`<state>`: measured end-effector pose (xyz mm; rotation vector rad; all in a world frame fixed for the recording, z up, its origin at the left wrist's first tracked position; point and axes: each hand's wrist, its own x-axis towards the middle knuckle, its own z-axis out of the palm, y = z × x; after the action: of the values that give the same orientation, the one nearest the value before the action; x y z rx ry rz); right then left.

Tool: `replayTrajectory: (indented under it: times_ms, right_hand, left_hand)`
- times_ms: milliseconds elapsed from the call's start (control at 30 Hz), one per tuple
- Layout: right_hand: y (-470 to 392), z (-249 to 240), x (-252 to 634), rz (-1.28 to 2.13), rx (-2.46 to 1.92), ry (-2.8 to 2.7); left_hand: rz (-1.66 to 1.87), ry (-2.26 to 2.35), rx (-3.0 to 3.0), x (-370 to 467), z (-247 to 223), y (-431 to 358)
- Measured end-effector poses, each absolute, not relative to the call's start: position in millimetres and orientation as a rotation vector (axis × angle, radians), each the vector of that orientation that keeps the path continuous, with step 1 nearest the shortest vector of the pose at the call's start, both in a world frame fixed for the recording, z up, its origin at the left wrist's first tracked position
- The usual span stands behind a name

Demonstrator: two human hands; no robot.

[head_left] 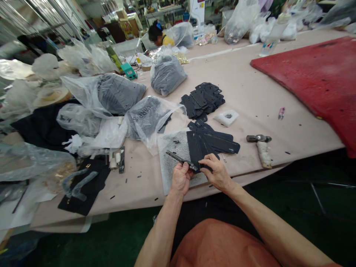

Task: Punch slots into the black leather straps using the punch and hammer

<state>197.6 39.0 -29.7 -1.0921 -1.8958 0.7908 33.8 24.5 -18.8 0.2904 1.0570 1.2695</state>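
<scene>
My left hand (pixel 181 178) is closed around a slim, dark metal punch (pixel 175 157), which points away to the upper left. Close beside its near end, the fingertips of my right hand (pixel 216 171) are pinched together; what they hold, if anything, is too small to make out. Both hands are over the near edge of a pale, speckled cutting board (pixel 170 178). Dark fabric strips (pixel 196 145) lie fanned across the board's right side, just beyond my hands. Small black offcuts (pixel 176 141) are scattered on the board.
To the right lie a hammer (pixel 259 138) with a wrapped handle and pink snips (pixel 282 112). Beyond the strips are a white pad (pixel 226 117) and a heap of dark pieces (pixel 203 98). Plastic bags (pixel 119 92) crowd the left. A person (pixel 167 40) is across the table.
</scene>
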Motion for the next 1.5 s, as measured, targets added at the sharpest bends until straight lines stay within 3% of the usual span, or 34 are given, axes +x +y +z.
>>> replayTrajectory:
  times_ms: [467, 1000, 1267, 1500]
  right_hand:
    - [37.6, -30.3, 197.2, 1.070, -1.065, -1.721]
    - [34.2, -29.0, 199.2, 1.102, -1.058, -1.658]
    - [10.1, -43.4, 232.4, 1.446, -1.470, -1.233]
    - [-16.3, -63.2, 322.1, 1.242, -1.900, -1.418]
  left_hand:
    - [1.267, 1.026, 0.253, 35.1, -22.6, 19.8]
    - [1.232, 1.018, 0.177, 34.2, -27.5, 16.3]
    - [1.381, 1.221, 0.173, 23.1, -34.5, 24.6]
    - [1.397, 1.223, 0.213, 18.4, -35.0, 25.1]
